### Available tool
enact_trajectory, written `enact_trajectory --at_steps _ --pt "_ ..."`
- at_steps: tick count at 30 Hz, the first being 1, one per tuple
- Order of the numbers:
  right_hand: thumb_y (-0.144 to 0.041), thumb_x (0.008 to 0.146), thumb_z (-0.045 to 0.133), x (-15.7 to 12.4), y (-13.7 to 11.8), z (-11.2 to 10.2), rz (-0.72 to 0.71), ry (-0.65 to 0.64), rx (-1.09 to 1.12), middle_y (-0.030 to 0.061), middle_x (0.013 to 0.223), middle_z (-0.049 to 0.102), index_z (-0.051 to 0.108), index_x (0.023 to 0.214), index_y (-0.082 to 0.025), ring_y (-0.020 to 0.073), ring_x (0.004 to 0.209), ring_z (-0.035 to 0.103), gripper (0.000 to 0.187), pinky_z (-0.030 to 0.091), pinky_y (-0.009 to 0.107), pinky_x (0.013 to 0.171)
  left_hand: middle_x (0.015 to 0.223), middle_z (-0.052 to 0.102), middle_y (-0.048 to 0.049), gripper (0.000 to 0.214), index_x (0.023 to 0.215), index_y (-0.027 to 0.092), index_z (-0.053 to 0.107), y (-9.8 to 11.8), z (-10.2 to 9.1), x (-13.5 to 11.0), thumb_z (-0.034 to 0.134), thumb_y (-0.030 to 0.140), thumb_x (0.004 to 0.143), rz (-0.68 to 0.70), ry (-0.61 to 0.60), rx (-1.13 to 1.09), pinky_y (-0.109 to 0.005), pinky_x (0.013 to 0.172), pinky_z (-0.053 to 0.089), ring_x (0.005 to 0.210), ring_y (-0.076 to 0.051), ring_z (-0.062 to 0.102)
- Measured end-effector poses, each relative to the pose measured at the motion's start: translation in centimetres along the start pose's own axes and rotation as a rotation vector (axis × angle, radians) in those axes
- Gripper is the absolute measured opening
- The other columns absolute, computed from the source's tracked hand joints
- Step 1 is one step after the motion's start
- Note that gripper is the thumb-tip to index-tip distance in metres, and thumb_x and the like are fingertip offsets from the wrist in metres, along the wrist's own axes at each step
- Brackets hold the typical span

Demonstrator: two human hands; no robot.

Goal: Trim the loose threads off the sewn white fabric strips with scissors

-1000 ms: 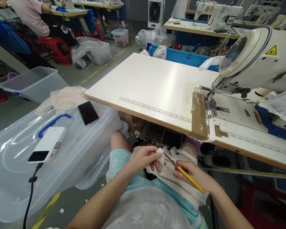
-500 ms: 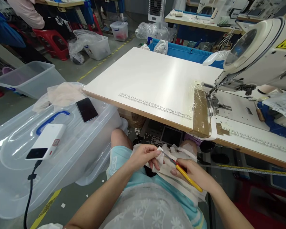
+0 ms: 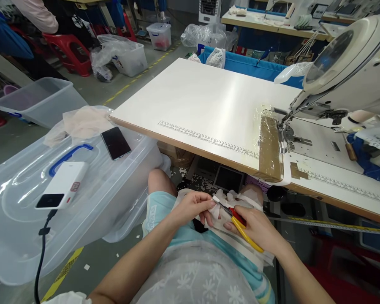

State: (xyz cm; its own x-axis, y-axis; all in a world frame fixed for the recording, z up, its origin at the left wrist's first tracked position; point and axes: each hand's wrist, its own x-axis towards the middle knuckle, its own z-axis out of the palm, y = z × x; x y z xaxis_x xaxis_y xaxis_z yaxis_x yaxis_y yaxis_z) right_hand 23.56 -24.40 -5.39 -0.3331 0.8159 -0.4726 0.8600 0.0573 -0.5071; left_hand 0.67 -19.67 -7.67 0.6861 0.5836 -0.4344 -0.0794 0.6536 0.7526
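Over my lap, my left hand (image 3: pixel 199 207) is closed, pinching a small piece of thin white fabric (image 3: pixel 213 211) between thumb and fingers. My right hand (image 3: pixel 256 226) is wrapped round scissors (image 3: pixel 245 236) with yellow and red handles. The scissors' blades point up and left, their tips at the fabric's upper edge beside my left fingertips. A small white tab of the fabric shows at the tips; whether the blades touch it is too small to tell. More pale fabric (image 3: pixel 251 202) and strips lie across my thighs.
Ahead stands a white sewing table (image 3: pixel 202 101) with a sewing machine (image 3: pixel 342 71) at its right. On the left, a lidded clear plastic box (image 3: pixel 12 169) holds a phone (image 3: pixel 115 142), a white power bank (image 3: pixel 65 181) and sheer fabric (image 3: pixel 85 122). White scraps dot the floor.
The scissors' handles have spread, with more of the red one showing, and the yellow handle has shifted slightly left. My left hand keeps its pinch. The view has turned slightly.
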Motion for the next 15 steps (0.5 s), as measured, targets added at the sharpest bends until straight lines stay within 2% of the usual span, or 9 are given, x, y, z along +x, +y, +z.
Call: enact_trajectory --at_steps 6,8,11,13,15 --pt "-0.076 0.084 0.047 0.2 0.2 0.3 0.047 0.031 0.127 -0.0021 0.054 0.039 0.032 0.061 -0.022 0.0137 0.05 0.034 0.061 0.023 0.028 0.05 0.061 0.068 -0.0061 0.046 0.077 0.012 0.065 0.4 0.1 -0.1 0.065 0.057 0.082 -0.019 0.024 0.047 -0.018 0.047 0.045 0.054 -0.013 0.066" --pt "-0.072 0.084 0.052 0.4 0.1 0.4 0.028 0.067 0.226 -0.0014 0.059 0.045 0.038 0.064 -0.022 0.0145 0.054 0.039 0.056 0.027 0.027 0.051 0.064 0.069 -0.0069 0.047 0.079 0.012 0.062 0.2 0.3 0.0 0.064 0.059 0.083 -0.019 0.025 0.056 -0.018 0.05 0.046 0.057 -0.014 0.067" --pt "-0.06 0.085 0.059 1.2 -0.7 0.7 -0.04 0.126 0.45 -0.0002 0.069 0.053 0.05 0.076 -0.021 0.0154 0.062 0.049 0.041 0.038 0.026 0.056 0.074 0.071 -0.0062 0.045 0.095 0.015 0.054 -0.5 1.1 0.3 0.063 0.058 0.083 0.021 -0.009 0.068 -0.022 0.056 0.051 0.067 -0.018 0.071" --pt "-0.053 0.085 0.06 1.7 -1.4 0.9 -0.064 0.224 0.548 -0.0007 0.069 0.053 0.051 0.077 -0.02 0.0144 0.061 0.049 0.035 0.041 0.025 0.056 0.082 0.07 -0.0042 0.044 0.105 0.019 0.047 -1.0 1.6 0.6 0.064 0.054 0.084 0.045 -0.039 0.102 -0.024 0.058 0.052 0.074 -0.019 0.072" --pt "-0.049 0.084 0.062 1.8 -1.8 0.7 -0.045 0.389 0.558 -0.0005 0.068 0.055 0.052 0.075 -0.02 0.0141 0.059 0.05 0.031 0.042 0.025 0.055 0.082 0.069 -0.0015 0.038 0.108 0.02 0.047 -1.3 1.5 0.9 0.061 0.048 0.086 0.04 -0.054 0.194 -0.023 0.057 0.051 0.072 -0.018 0.071"
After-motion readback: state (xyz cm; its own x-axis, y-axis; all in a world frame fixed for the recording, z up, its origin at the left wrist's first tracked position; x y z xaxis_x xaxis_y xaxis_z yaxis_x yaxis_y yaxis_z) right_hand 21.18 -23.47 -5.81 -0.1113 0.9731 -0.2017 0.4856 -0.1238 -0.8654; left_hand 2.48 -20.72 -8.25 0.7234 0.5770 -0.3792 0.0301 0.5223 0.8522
